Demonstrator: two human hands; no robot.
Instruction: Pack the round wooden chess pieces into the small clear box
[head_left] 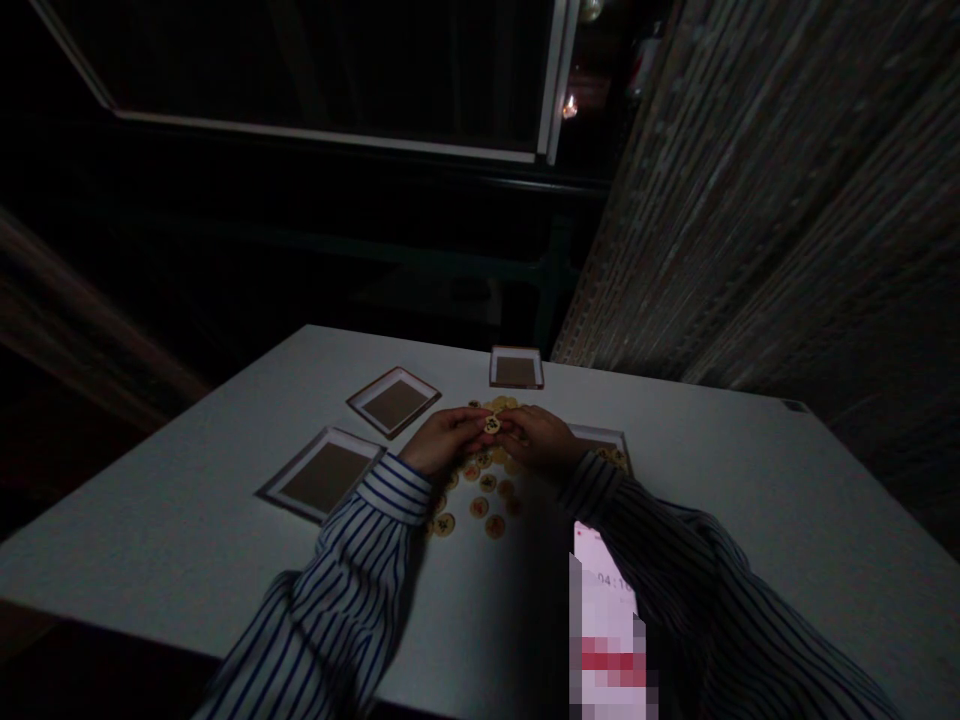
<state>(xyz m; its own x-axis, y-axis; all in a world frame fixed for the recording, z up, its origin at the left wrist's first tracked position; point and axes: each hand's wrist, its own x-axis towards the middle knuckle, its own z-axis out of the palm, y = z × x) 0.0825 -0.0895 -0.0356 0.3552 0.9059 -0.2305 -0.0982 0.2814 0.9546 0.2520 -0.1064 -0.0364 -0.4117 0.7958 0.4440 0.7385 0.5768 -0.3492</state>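
Observation:
Between my fingertips, above the middle of the table, is a round Chinese chess piece (492, 424) with a dark character facing me. My left hand (442, 440) pinches it from the left side. My right hand (541, 437) is closed at its right edge, fingers also touching it. Beneath and around both hands lie several loose chess pieces (479, 507), some marked red, some dark. Part of this spread is hidden by my hands. Beside my right wrist, a shallow box (626, 440) holds a few pieces and is partly covered by my sleeve.
Shallow open boxes stand on the white table (247, 440): one at the near left (330, 478), one farther left (395, 402), one at the back (517, 368). A lit phone (604, 590) lies under my right forearm. A string curtain (697, 220) hangs at the right.

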